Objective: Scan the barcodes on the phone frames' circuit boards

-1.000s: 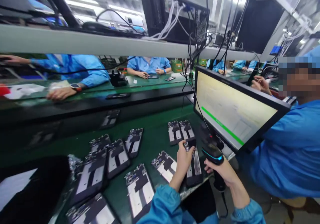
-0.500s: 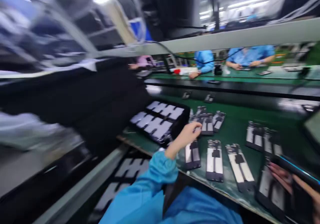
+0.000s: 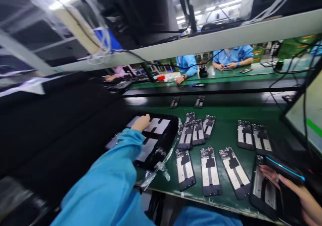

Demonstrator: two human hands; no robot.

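My left hand (image 3: 141, 122) is over the far edge of a black tray (image 3: 171, 127), its fingers curled together; what they hold, if anything, is hidden. Pale, notched panels (image 3: 161, 126) lie in that tray. At the lower right my right hand (image 3: 289, 182) is wrapped round a black handheld device (image 3: 284, 168) with a blue light strip. A phone frame (image 3: 264, 189) lies beside and partly under it. Several more phone frames (image 3: 210, 172) with dark tops and silvery bodies lie on the green table (image 3: 226, 128) between my hands.
Crumpled clear plastic (image 3: 163, 169) hangs at the tray's near right corner. Behind the table runs a dark belt (image 3: 151, 100) carrying two phone frames. A screen (image 3: 308, 111) and cables stand at the right. Two people in blue (image 3: 232, 56) sit across, under a grey beam (image 3: 213, 38).
My left hand has moved left from the phone frames to the tray. The camera view has turned to the right. My right hand still holds the black device.
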